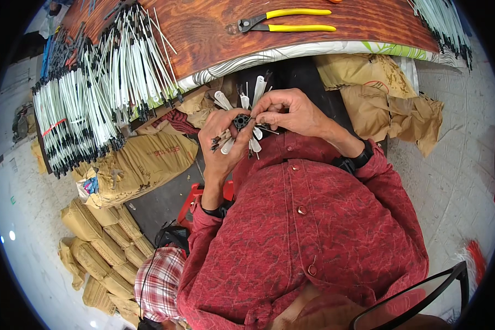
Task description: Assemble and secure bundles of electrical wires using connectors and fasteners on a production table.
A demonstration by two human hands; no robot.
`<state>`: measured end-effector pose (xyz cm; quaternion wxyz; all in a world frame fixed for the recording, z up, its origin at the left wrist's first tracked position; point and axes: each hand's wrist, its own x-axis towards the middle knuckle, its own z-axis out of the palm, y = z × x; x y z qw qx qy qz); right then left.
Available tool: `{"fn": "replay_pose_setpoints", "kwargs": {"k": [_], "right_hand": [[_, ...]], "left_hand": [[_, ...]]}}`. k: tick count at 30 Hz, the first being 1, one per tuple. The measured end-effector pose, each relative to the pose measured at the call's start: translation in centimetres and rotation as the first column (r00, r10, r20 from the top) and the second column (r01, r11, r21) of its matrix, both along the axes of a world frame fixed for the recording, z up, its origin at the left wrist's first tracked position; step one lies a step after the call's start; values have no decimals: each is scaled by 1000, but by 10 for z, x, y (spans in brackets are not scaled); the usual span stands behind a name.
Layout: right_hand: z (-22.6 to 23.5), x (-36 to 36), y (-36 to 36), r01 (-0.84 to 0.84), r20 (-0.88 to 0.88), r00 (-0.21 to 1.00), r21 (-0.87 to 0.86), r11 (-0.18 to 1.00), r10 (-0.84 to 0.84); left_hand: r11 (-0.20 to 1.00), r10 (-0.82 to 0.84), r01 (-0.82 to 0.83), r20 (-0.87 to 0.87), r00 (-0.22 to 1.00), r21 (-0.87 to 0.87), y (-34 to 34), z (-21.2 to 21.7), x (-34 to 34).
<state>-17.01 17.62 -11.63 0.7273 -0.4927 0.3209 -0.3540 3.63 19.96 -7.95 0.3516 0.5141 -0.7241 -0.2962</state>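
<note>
Left hand (224, 137) wraps a black hub (241, 121) with white ribs (258, 88) fanning out, held at chest height below the table edge. Right hand (283, 113) pinches one rib at the hub. Dark wooden tabletop (203, 27) carries yellow-handled pliers (286, 21) and stacked rib bundles (93, 93). Tan sacks (104, 242) on pale concrete floor (462, 165).

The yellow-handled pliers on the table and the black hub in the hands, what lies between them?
In the head view, between the yellow-handled pliers and the black hub: bare wooden tabletop, its patterned cloth edge, then white ribs fanning up from the hub.
</note>
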Motion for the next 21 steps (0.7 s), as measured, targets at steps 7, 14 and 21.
{"fn": "replay_pose_setpoints", "kwargs": {"k": [7, 14, 21], "right_hand": [[-7, 1, -1, -27, -9, 1000, 24, 999, 27], [-14, 5, 0, -7, -74, 997, 7, 1000, 8], [-18, 6, -3, 4, -39, 999, 57, 998, -2]], "left_hand": [[1000, -17, 18, -26, 1000, 15, 0, 0, 1], [998, -12, 12, 2, 1000, 64, 0, 3, 2], [995, -88, 84, 73, 994, 53, -1, 5, 3]]}}
